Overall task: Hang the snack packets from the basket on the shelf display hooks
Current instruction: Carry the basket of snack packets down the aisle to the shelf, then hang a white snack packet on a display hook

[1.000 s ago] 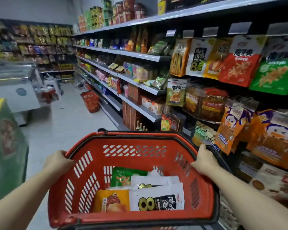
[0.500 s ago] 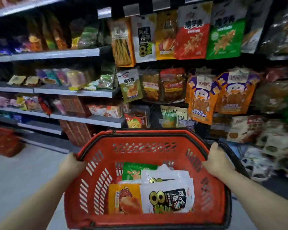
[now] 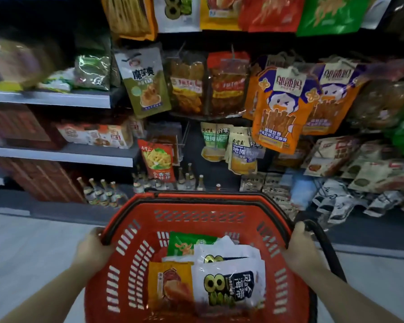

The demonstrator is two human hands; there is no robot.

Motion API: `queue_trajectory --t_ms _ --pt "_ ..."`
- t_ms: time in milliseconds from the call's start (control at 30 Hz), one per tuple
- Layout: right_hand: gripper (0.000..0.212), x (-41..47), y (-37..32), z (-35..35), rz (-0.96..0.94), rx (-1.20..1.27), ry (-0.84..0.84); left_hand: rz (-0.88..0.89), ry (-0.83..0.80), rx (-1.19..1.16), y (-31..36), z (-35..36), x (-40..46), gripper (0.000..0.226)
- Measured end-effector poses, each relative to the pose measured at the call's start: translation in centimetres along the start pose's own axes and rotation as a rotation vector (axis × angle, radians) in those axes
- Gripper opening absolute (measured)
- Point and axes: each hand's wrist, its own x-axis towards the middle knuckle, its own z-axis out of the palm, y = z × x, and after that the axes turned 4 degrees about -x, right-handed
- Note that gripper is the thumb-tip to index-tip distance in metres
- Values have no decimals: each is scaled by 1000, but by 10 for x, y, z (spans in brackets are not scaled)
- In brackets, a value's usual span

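I hold a red plastic basket (image 3: 196, 217) in front of me by its two sides. My left hand (image 3: 92, 249) grips the left rim and my right hand (image 3: 300, 249) grips the right rim beside the black handle (image 3: 324, 248). Inside lie snack packets: a white one with a black "8" print (image 3: 229, 285), an orange-yellow one (image 3: 170, 285) and a green one (image 3: 187, 244). Straight ahead hangs the hook display with many packets, among them an orange and purple duck packet (image 3: 280, 106) and an olive packet (image 3: 145, 82).
Grey shelves (image 3: 56, 99) with boxed goods run along the left. Small glass bottles (image 3: 103, 192) stand on the bottom shelf just beyond the basket. White and grey packets (image 3: 336, 201) fill the low right hooks. Pale floor (image 3: 21, 252) lies to the left.
The view has swung right and down from the aisle onto the hook display, which now looks closer. Both hands keep the same grip on the basket.
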Motion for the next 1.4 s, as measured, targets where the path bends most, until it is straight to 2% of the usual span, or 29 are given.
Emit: queue_trajectory --t_ms 267,367,533,633,700,800,933,1000,1067,1133,1200,1300,1400 --pt "68 58 18 140 140 48 -51 7 -101 88 -87 120 92 35" --pt "59 95 34 213 143 53 -39 45 -99 111 -123 181 132 29" --pt "64 162 70 329 104 82 -3 126 -75 142 -179 282 189 26" --pt "50 194 84 376 54 80 64 155 -50 111 -203 327 221 33" --pt "45 213 90 399 24 85 103 176 -51 140 -217 350 241 38" --pt "47 238 97 429 -6 66 144 199 -28 186 -230 378 256 36" --pt "48 252 89 437 -18 9 172 199 15 202 -234 392 257 35" --pt "49 251 84 435 7 -27 129 182 4 295 -229 391 254 37" --pt "44 246 80 436 34 -111 103 157 31 552 -221 393 247 52" --pt "54 242 78 440 40 -360 137 298 99 868 -210 403 237 70" --pt "69 237 72 446 -30 -707 160 635 83 919 -202 429 228 69" --pt "65 234 61 466 -306 -1004 109 1122 -155 919 -186 485 207 46" --pt "59 241 49 488 -517 -1118 -6 1357 -426 1142 -169 544 185 36"
